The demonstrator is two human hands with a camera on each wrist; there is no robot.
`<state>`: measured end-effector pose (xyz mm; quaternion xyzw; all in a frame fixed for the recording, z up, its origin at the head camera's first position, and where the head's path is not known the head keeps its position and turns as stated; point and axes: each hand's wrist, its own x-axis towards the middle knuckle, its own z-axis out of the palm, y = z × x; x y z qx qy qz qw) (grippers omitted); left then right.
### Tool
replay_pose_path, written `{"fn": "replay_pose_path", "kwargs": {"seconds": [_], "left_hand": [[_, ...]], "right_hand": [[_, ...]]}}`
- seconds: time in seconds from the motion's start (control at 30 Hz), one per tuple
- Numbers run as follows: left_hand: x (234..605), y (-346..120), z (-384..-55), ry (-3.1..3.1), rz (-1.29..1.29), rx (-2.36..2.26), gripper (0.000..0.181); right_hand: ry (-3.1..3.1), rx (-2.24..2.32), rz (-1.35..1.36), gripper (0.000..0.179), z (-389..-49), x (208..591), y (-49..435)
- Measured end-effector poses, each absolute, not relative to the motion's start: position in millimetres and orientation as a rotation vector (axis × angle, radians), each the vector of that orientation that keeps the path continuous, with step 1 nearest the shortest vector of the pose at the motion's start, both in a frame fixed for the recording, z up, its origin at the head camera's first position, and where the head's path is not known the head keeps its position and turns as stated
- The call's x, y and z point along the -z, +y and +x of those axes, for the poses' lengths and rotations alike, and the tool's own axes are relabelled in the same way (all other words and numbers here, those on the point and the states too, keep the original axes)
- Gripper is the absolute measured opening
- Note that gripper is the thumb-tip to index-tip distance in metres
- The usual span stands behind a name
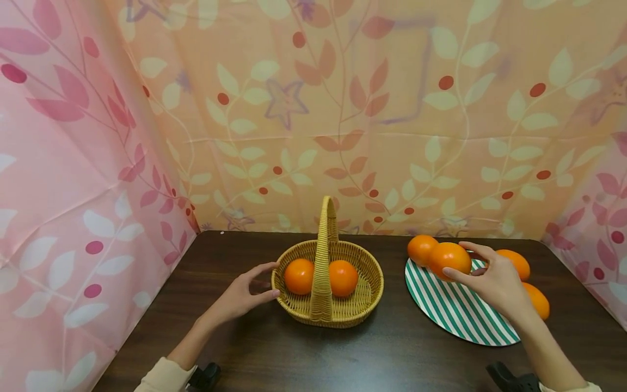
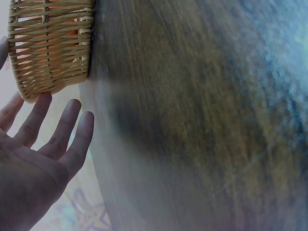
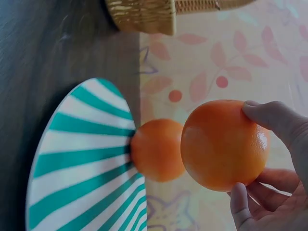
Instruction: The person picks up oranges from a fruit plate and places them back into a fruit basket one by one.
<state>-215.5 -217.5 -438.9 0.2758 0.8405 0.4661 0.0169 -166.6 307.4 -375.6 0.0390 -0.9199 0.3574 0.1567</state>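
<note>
A wicker basket [image 1: 370, 305] with a tall arched handle [image 1: 321, 261] stands mid-table, two oranges inside, one orange [image 1: 298, 276] left of the handle and another orange [image 1: 343, 278] right of it. My left hand [image 1: 237, 294] touches the basket's left rim with its fingertips; in the left wrist view its fingers [image 2: 61, 131] are spread and fairly straight. Between thumb and fingers, my right hand [image 1: 499, 280] grips an orange [image 3: 224, 144], held above the green-and-white striped plate [image 1: 455, 313]. Another orange [image 3: 158, 150] lies at the plate's far left edge.
Two more oranges sit on the plate's right side, an upper orange [image 1: 514, 264] and a lower orange [image 1: 537, 300], partly hidden by my right hand and wrist. Dark wooden table [image 1: 343, 359] lies beneath everything. Patterned cloth [image 1: 313, 120] hangs behind and along both sides.
</note>
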Motion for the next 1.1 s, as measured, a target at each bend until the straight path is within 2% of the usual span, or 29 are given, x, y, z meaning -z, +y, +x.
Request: {"fn": "replay_pose_path", "kwargs": {"seconds": [0.5,0.83,1.1], "left_hand": [[439.3,-217.4,-216.5,2.619,0.845,-1.430,0.063],[439.1,-217.0,-216.0,2.632,0.836,-1.424,0.063],[436.1,-216.1,-213.7,2.615,0.857,-1.459,0.061]], "right_hand": [[-2.565,-1.168,0.321,0.064,-182.8,363.1,267.1],[-2.544,-1.265,0.501,0.064,-187.5,374.2,230.9],[-2.405,-1.434,0.770,0.057,-185.1,389.3,207.0]]}}
